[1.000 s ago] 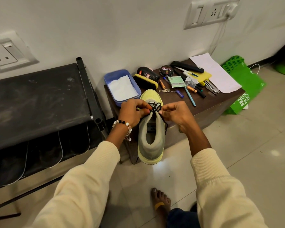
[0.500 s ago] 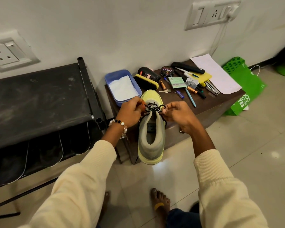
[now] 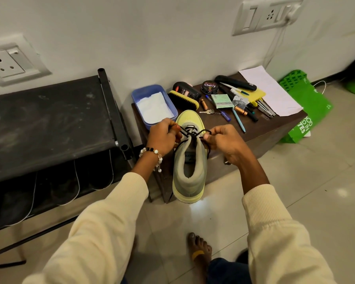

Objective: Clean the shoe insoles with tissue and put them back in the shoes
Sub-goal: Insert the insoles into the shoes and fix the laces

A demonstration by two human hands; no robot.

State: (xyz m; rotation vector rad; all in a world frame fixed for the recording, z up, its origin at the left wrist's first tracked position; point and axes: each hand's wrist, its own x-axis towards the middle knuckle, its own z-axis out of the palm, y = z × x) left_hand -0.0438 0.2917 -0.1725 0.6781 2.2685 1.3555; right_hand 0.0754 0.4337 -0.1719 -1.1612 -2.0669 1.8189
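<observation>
A grey and yellow shoe [image 3: 190, 171] rests with its toe on the low brown table [image 3: 260, 130], its heel hanging over the front edge toward me. Black laces [image 3: 193, 133] cross above its tongue. My left hand [image 3: 164, 137] pinches the lace on the shoe's left side, and my right hand [image 3: 223, 141] pinches the lace on the right, the two pulled apart. An insole shows inside the shoe's opening [image 3: 190, 158]. A blue tub [image 3: 173, 112] with white tissue [image 3: 153, 108] stands just left of the shoe's toe.
Behind the shoe lie a shoe brush [image 3: 183, 99], a polish bottle, a Cherry polish tin [image 3: 209, 87], pens, keys, batteries and paper [image 3: 271, 93]. A black rack [image 3: 49, 124] stands to the left, a green bag [image 3: 307, 107] to the right. My bare foot [image 3: 199, 249] is on the tiled floor.
My hands have moved apart, drawing the laces outward to either side of the shoe. The shoe has stayed in place.
</observation>
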